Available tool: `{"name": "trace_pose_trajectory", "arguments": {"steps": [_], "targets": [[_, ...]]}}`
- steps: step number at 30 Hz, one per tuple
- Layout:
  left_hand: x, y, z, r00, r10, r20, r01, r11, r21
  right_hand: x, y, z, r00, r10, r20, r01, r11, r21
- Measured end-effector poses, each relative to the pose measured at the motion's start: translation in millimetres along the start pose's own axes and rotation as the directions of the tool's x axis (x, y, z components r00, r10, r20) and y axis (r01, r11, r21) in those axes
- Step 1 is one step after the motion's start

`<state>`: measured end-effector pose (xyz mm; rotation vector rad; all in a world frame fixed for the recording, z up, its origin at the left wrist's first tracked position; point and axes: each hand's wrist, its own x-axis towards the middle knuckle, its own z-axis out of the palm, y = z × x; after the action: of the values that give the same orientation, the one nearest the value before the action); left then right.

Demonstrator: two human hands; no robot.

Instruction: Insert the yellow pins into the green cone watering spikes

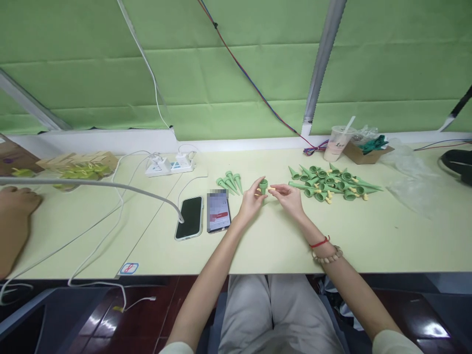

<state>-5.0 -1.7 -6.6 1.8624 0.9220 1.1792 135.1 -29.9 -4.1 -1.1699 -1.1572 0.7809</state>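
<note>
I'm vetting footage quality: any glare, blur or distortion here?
In the head view, glare spots the floor; pixelation hides part of the lit phone; grey posts splay outward, probably wide-angle distortion; the green cone in the left hand reads clearly, the yellow piece at the right hand is too small to judge.

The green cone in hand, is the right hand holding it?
No, the left hand holds the green cone, while the right hand pinches a small yellow piece.
</note>
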Motion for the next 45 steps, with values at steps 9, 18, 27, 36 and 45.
{"name": "trace_pose_trajectory", "arguments": {"steps": [9, 18, 27, 36, 45], "targets": [[-4, 19, 0.9, 0.999, 0.05, -0.018, -0.051, 0.997, -0.055, 5, 2, -5, 0.954, 0.271, 0.126, -0.294, 0.923, 0.247], [-1, 17, 4.3, 0.914, -0.401, -0.058, 0.347, 0.85, -0.397, -10, 7, 11, 0.972, -0.023, 0.234, 0.018, 1.0, 0.024], [-2, 24, 8.7, 0.929, -0.357, -0.094, 0.293, 0.868, -0.401, -14, 6, 5, 0.933, -0.279, 0.227, 0.338, 0.897, -0.286], [-9, 14, 9.5, 0.983, -0.133, -0.128, 0.105, 0.973, -0.205, -20, -3, 9, 0.951, -0.17, 0.258, 0.237, 0.937, -0.256], [-14, 15, 2.9, 0.995, 0.003, -0.097, -0.004, 1.0, -0.012, -13, -9, 5, 0.831, 0.218, 0.511, -0.317, 0.942, 0.112]]}}
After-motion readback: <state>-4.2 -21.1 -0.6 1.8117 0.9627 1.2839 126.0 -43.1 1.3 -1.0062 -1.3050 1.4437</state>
